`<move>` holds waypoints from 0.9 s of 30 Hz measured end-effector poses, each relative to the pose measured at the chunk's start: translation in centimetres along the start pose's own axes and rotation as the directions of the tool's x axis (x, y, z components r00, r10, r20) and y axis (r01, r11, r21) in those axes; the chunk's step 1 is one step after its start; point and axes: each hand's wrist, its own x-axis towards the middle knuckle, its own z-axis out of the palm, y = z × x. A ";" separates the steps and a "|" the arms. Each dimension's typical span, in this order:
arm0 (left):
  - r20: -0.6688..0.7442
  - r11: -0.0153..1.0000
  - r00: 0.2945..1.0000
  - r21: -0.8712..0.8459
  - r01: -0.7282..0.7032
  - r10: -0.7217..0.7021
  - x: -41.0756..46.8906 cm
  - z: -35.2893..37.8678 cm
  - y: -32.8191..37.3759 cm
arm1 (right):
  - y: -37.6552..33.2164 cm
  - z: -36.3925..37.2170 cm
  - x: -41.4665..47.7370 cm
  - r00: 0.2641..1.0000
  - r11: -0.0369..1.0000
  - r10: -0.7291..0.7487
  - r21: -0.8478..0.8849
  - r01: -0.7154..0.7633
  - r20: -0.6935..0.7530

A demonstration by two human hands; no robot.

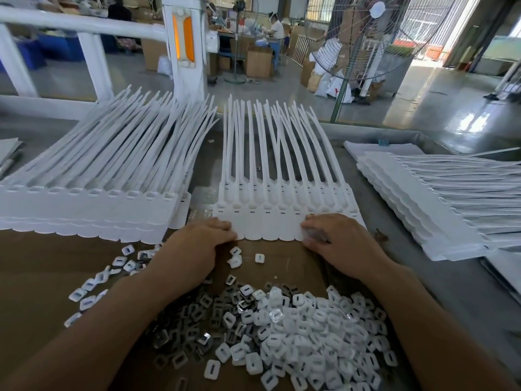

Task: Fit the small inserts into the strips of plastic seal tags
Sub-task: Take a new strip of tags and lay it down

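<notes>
A strip of white plastic seal tags (pixel 270 221) lies in front of me, tails pointing away. My left hand (pixel 194 246) holds its near left corner, fingers curled over the edge. My right hand (pixel 338 238) holds the near right corner, and blurred small clear pieces show under its fingers. A large heap of small white and metal inserts (pixel 296 328) covers the brown cardboard (pixel 42 272) close to me. A few loose inserts (pixel 259 258) lie between my hands.
A tall stack of tag strips (pixel 93 204) stands at the left. Another stack (pixel 439 198) lies at the right, tails pointing right. Beyond the table are a white railing (pixel 183 52), a standing fan (pixel 363 38), boxes and seated people.
</notes>
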 end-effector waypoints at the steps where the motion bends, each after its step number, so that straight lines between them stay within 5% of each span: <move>1: 0.007 1.000 1.000 0.004 0.000 0.000 0.0 0.0 0.0 | 0.0 0.1 0.0 1.000 1.000 0.001 0.002 -0.001 -0.006; 15: 0.003 1.000 1.000 -0.004 -0.014 0.014 -0.1 0.5 0.3 | -4.4 0.0 -0.6 0.993 0.966 -0.113 0.231 0.114 -0.017; 27: 0.021 1.000 1.000 0.007 -0.009 0.009 -0.6 0.2 0.6 | -5.4 -1.7 -2.0 0.960 0.904 -0.192 0.417 0.093 0.203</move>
